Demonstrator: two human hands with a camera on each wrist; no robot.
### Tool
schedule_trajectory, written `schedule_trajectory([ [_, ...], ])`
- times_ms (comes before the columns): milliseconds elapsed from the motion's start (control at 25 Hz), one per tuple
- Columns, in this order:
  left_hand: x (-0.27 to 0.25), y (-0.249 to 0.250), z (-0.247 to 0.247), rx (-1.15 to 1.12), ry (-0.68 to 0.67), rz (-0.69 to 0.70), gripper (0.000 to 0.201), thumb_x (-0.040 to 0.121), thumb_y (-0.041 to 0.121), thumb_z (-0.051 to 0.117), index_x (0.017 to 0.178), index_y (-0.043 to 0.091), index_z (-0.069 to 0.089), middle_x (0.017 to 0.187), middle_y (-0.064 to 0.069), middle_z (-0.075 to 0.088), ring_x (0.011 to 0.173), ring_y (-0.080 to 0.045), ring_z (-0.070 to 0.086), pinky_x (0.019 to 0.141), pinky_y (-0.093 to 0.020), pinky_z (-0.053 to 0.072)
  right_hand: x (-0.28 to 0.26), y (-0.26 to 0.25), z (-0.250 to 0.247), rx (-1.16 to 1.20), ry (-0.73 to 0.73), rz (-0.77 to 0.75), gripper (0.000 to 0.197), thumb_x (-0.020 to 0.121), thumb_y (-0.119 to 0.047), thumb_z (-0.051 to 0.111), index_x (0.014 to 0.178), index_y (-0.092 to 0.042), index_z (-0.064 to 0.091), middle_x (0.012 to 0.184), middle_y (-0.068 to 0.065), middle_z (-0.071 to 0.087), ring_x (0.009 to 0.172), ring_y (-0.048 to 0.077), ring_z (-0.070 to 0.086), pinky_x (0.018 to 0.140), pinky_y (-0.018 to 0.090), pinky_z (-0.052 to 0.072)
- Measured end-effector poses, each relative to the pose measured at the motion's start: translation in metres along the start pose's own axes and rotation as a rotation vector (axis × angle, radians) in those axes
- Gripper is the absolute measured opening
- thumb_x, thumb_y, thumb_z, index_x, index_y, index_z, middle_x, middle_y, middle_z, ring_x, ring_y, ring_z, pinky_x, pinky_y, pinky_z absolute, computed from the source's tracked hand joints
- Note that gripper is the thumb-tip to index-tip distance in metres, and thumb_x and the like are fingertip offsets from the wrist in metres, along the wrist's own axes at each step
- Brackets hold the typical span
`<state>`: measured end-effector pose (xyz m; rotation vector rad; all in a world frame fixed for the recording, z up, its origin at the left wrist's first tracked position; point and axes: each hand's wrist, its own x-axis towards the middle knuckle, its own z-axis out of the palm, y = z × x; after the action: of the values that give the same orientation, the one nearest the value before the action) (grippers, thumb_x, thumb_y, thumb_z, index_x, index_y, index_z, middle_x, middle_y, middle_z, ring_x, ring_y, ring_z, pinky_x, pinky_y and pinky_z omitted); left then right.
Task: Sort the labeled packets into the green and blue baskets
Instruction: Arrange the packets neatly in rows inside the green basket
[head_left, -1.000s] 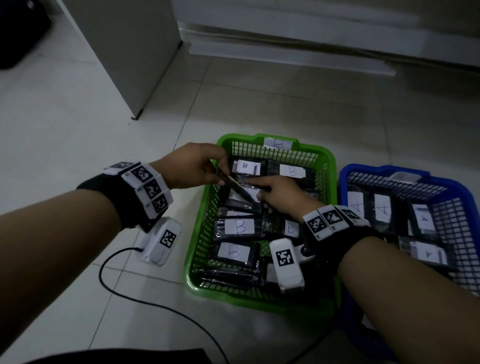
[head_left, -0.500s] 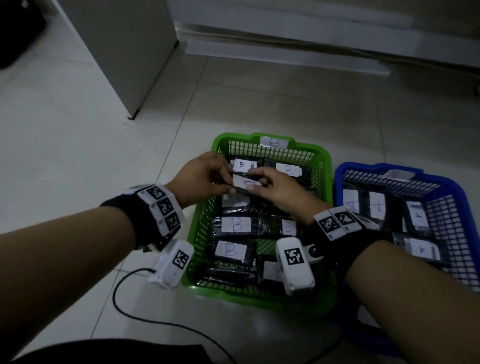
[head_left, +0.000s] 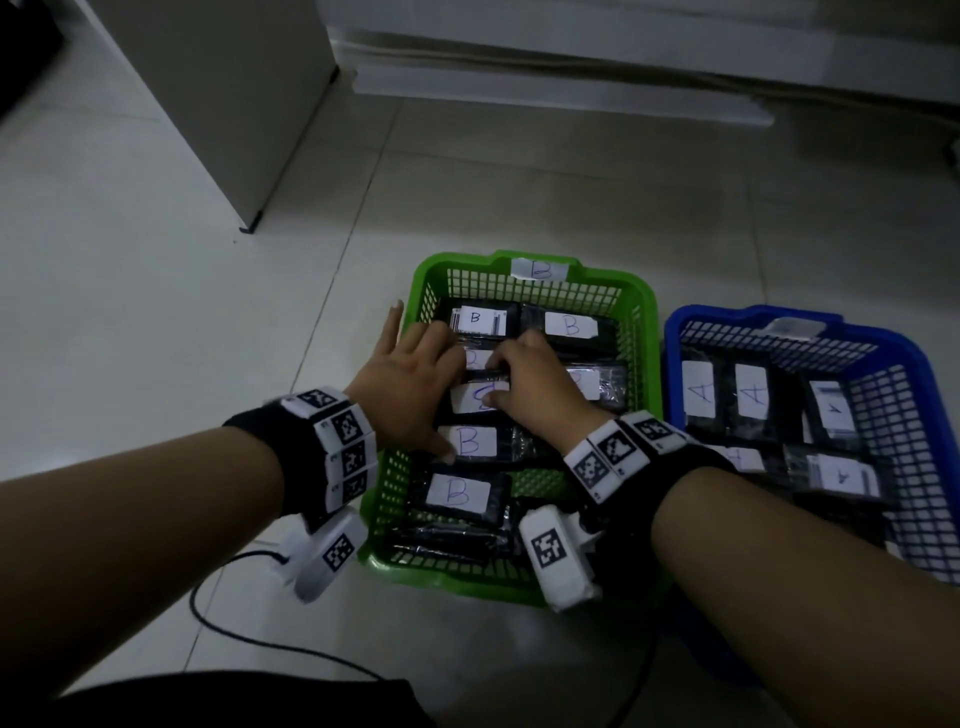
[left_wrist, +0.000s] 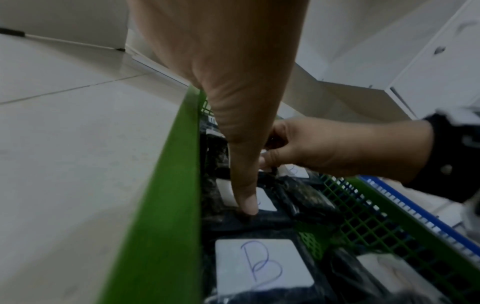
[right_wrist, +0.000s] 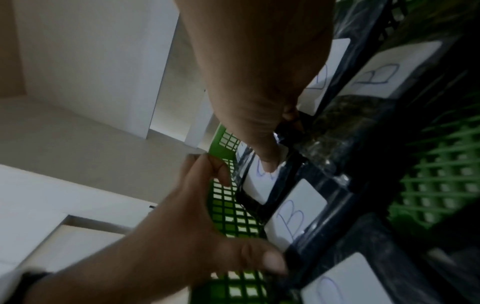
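Observation:
The green basket (head_left: 457, 261), tagged B, holds several black packets with white B labels. Beside it on the right, the blue basket (head_left: 727, 315) holds packets labelled A. Both hands are inside the green basket. My right hand (head_left: 535, 379) curls round a B packet (head_left: 475, 399) lying in the left column, thumb pressing on its label (right_wrist: 257, 185). My left hand (head_left: 410, 384) is spread, fingers straight over the basket's left wall. Its thumb (left_wrist: 246, 185) points down onto the packet (head_left: 470, 441) just in front.
The baskets stand side by side on a pale tiled floor. A grey cabinet (head_left: 218, 104) rises at the back left and a white ledge (head_left: 571, 88) runs along the back. A black cable (head_left: 249, 639) loops on the floor near me.
Both hands held one packet above the green basket before. It now lies low among the B packets; my left hand has let go and spread out.

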<state>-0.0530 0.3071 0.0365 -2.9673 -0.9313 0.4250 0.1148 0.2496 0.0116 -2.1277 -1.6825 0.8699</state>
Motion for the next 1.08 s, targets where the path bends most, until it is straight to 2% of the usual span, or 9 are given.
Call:
schedule_trajectory([
  [120,-0.002,0.009,0.005,0.105,-0.052,-0.023,0.118,0.047,0.087,0.055,0.134,0.013,0.026,0.139,-0.009,0.026,0.136,-0.031,0.02,0.108,-0.065,-0.016,0.003,0.002,-0.012,0.044,-0.038,0.037,0.039,0.078,-0.023,0.076,0.108,-0.014,0.053,0.111,0.006,0.058,0.1,0.022,0.056,0.074,0.026,0.04],
  [240,0.002,0.016,0.006,0.121,-0.024,-0.034,0.117,0.049,0.087,0.054,0.133,0.011,0.024,0.144,-0.012,0.02,0.14,-0.032,0.013,0.107,-0.069,-0.013,0.003,0.012,-0.025,0.205,0.052,0.112,0.034,0.078,-0.027,0.076,0.104,-0.017,0.055,0.097,-0.003,0.06,0.088,0.015,0.057,0.063,0.023,0.038],
  [440,0.009,0.014,0.01,0.12,0.003,-0.066,0.109,0.057,0.086,0.048,0.135,0.013,0.024,0.152,-0.013,0.01,0.144,-0.031,0.005,0.106,-0.069,-0.013,-0.004,0.033,-0.039,0.542,0.106,0.231,0.029,0.083,-0.016,0.071,0.109,-0.016,0.06,0.11,0.006,0.064,0.097,0.021,0.064,0.082,0.035,0.054],
  [600,0.014,0.013,0.008,0.058,0.012,-0.084,0.103,0.061,0.084,0.043,0.135,0.015,0.032,0.149,-0.009,0.017,0.143,-0.027,0.008,0.108,-0.069,-0.011,-0.022,0.028,-0.052,0.706,-0.035,0.21,0.03,0.083,-0.009,0.07,0.112,-0.007,0.06,0.11,0.015,0.067,0.092,0.022,0.065,0.079,0.035,0.054],
  [680,0.015,0.009,0.005,0.003,-0.018,-0.078,0.093,0.062,0.077,0.051,0.131,0.015,0.04,0.146,-0.009,0.022,0.142,-0.028,0.012,0.111,-0.064,-0.012,-0.033,0.022,-0.059,0.644,-0.229,0.188,0.03,0.081,-0.011,0.072,0.109,-0.008,0.062,0.101,0.01,0.069,0.087,0.019,0.065,0.076,0.031,0.053],
  [760,0.016,0.002,-0.003,-0.092,-0.017,-0.015,0.065,0.069,0.057,0.062,0.118,0.016,0.051,0.141,-0.009,0.032,0.136,-0.029,0.023,0.117,-0.056,0.0,-0.043,0.015,-0.06,0.461,-0.389,0.136,0.028,0.079,-0.017,0.074,0.104,-0.012,0.065,0.094,0.007,0.068,0.084,0.019,0.063,0.077,0.032,0.051],
  [880,0.011,-0.01,-0.013,-0.181,0.077,0.135,0.025,0.078,0.027,0.064,0.101,0.017,0.064,0.117,-0.006,0.055,0.111,-0.026,0.046,0.103,-0.046,0.036,-0.055,0.0,-0.039,0.106,-0.402,0.005,0.032,0.076,-0.028,0.077,0.104,-0.016,0.068,0.088,-0.004,0.064,0.083,0.012,0.059,0.073,0.024,0.046],
  [920,0.008,-0.012,-0.015,-0.21,0.091,0.159,0.019,0.08,0.023,0.063,0.098,0.019,0.065,0.108,-0.002,0.061,0.104,-0.024,0.05,0.098,-0.043,0.039,-0.059,-0.007,-0.029,0.046,-0.372,-0.021,0.033,0.077,-0.028,0.077,0.105,-0.015,0.068,0.087,-0.007,0.062,0.083,0.011,0.058,0.069,0.021,0.043],
  [1080,-0.009,-0.004,-0.016,-0.161,-0.069,0.174,0.019,0.082,0.038,0.057,0.101,0.036,0.061,0.101,0.016,0.066,0.106,-0.01,0.052,0.099,-0.036,0.026,-0.072,-0.024,0.004,-0.225,-0.336,-0.101,0.037,0.082,-0.028,0.071,0.112,-0.008,0.061,0.11,0.011,0.063,0.104,0.027,0.059,0.079,0.028,0.044],
])
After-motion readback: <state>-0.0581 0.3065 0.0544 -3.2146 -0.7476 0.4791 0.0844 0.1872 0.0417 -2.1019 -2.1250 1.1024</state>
